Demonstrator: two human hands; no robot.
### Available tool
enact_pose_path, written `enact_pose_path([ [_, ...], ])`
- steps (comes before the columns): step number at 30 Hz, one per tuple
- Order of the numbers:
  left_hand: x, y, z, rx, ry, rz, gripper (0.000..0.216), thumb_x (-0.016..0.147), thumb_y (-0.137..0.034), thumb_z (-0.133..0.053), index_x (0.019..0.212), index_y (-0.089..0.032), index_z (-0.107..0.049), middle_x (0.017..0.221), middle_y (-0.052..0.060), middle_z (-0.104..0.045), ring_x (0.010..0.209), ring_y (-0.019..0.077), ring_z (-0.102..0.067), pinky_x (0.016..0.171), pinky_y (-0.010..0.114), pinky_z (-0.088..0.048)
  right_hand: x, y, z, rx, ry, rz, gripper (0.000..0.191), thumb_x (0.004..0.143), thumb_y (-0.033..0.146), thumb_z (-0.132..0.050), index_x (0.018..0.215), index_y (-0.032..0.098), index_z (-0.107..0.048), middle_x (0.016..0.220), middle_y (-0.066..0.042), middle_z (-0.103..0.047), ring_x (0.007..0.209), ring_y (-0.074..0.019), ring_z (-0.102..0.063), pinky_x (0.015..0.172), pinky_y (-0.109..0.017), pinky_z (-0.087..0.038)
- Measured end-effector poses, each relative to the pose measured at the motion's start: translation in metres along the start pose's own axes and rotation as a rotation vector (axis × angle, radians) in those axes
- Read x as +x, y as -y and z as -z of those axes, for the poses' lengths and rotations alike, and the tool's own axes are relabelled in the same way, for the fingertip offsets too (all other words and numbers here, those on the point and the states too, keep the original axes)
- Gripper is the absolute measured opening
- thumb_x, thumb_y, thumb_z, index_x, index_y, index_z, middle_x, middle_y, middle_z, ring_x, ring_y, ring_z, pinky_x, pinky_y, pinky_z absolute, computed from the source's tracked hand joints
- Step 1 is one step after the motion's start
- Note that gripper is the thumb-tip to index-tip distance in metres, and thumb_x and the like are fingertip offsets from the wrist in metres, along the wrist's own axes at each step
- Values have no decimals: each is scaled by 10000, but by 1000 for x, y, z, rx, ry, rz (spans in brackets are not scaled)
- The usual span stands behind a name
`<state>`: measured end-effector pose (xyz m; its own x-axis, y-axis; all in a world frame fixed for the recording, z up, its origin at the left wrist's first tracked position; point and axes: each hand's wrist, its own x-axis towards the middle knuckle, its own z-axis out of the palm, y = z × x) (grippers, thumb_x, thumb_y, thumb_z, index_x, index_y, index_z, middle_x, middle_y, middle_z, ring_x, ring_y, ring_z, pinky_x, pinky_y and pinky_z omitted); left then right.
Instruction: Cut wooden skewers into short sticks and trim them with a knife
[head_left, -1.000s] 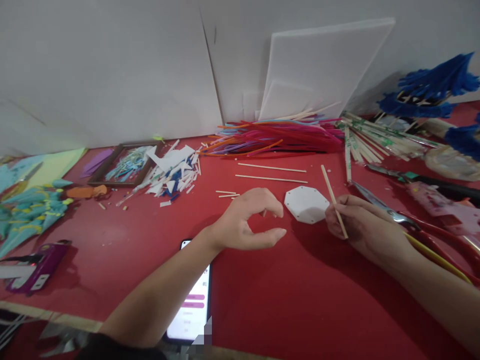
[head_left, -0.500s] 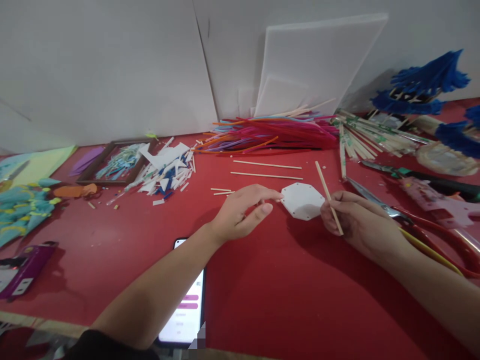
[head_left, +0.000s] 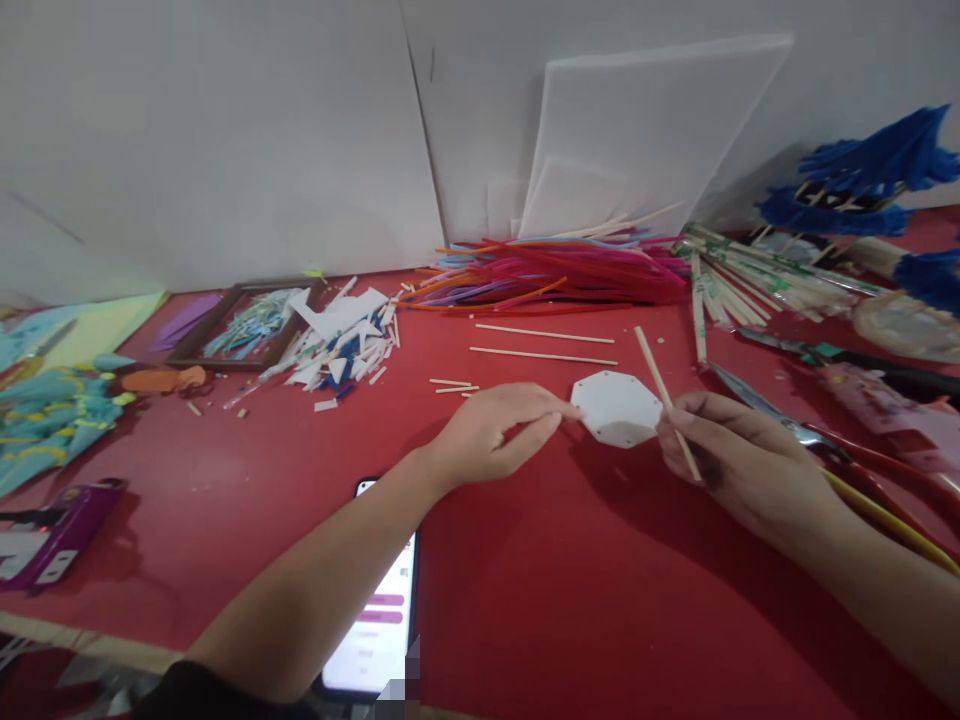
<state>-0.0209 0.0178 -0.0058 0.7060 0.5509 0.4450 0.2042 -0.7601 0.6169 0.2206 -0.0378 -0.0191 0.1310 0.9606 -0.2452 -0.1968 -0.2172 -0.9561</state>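
A flat white octagonal piece (head_left: pixel 616 408) with small dark holes near its corners is between my hands, its shadow on the red table below it. My left hand (head_left: pixel 504 432) pinches its left edge with thumb and forefinger close together. In my right hand (head_left: pixel 731 445) a thin wooden stick (head_left: pixel 651 360) is gripped, slanting up and to the left. Those right fingers are also at the right edge of the octagonal piece; whether they grip it is hidden.
Two long sticks (head_left: pixel 544 357) lie behind the piece, shorter ones to the left. Pipe cleaners (head_left: pixel 555 275) and white scraps (head_left: pixel 352 340) are piled at the back. Red-handled scissors (head_left: pixel 814 432) lie beside my right hand. A phone (head_left: pixel 375 640) is under my left forearm.
My left thumb has closed toward the forefinger at the octagonal piece's edge. My right hand still holds the stick. The whole view has shifted slightly.
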Motion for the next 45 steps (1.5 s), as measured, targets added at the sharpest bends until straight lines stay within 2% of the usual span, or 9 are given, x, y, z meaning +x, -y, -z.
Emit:
enact_pose_path([
  [3, 0, 0, -3, 55, 266, 125, 294, 1001, -261, -469, 1106, -212, -739, 966, 51, -803, 901, 168, -742, 822, 284, -550, -2, -2, 1, -13, -17, 20, 501, 482, 585, -906, 676, 216, -628, 531, 25, -578, 419, -83, -445, 392, -222, -342],
  [5, 1, -2, -2, 101, 344, 171, 276, 993, -274, -494, 1110, -205, -734, 961, 49, -803, 891, 176, -740, 814, 289, -535, -3, -4, 3, -35, -6, 49, 498, 468, 564, -914, 709, 220, -647, 601, 6, -634, 435, -97, -488, 413, -246, -395],
  [8, 4, -10, 12, 179, 349, 243, 249, 994, -265, -503, 1111, -208, -714, 1076, 53, -784, 979, 192, -722, 821, 297, -518, -3, -7, 7, -75, 29, 63, 469, 496, 552, -900, 726, 227, -652, 619, -3, -652, 437, -119, -524, 443, -276, -444],
  [11, 7, -15, 44, 282, 378, 359, 167, 936, -271, -604, 1063, -212, -695, 1062, 38, -765, 922, 187, -702, 778, 294, -506, -3, -10, 10, -73, 54, 44, 432, 541, 551, -883, 718, 230, -653, 568, -3, -626, 444, -132, -535, 464, -281, -464],
  [15, 5, -8, 76, 499, 270, 498, 130, 909, -180, -578, 985, -194, -682, 992, 44, -731, 880, 190, -673, 764, 302, -489, -4, -10, 10, -63, 95, 35, 379, 589, 515, -880, 718, 225, -671, 603, -18, -648, 461, -125, -545, 481, -276, -463],
  [23, 3, 8, 53, 529, 463, 463, 161, 949, -205, -587, 1057, -217, -706, 1088, 69, -674, 1020, 222, -638, 818, 319, -486, -6, -3, 5, -38, 97, 21, 423, 564, 536, -892, 697, 217, -648, 601, -27, -667, 436, -129, -556, 423, -259, -449],
  [27, 3, 8, 48, 551, 482, 422, 155, 951, -136, -545, 941, -193, -689, 1022, 56, -697, 982, 222, -614, 801, 321, -458, -9, 0, 3, 28, 103, 17, 428, 573, 525, -899, 727, 217, -644, 642, -29, -704, 448, -125, -582, 447, -254, -488],
  [32, 3, 8, 52, 557, 462, 437, 168, 970, -127, -499, 971, -184, -657, 1027, 57, -708, 990, 225, -616, 801, 326, -447, -10, 0, 4, 41, 131, 21, 427, 584, 523, -898, 750, 215, -652, 659, -28, -716, 495, -141, -633, 466, -250, -523],
  [45, -1, 22, 96, 744, 240, 531, 189, 908, -161, -495, 956, -193, -675, 984, 66, -744, 905, 215, -664, 774, 330, -471, -6, 4, 1, 16, 107, 10, 450, 513, 532, -916, 679, 226, -631, 595, -19, -684, 428, -134, -578, 436, -268, -497],
])
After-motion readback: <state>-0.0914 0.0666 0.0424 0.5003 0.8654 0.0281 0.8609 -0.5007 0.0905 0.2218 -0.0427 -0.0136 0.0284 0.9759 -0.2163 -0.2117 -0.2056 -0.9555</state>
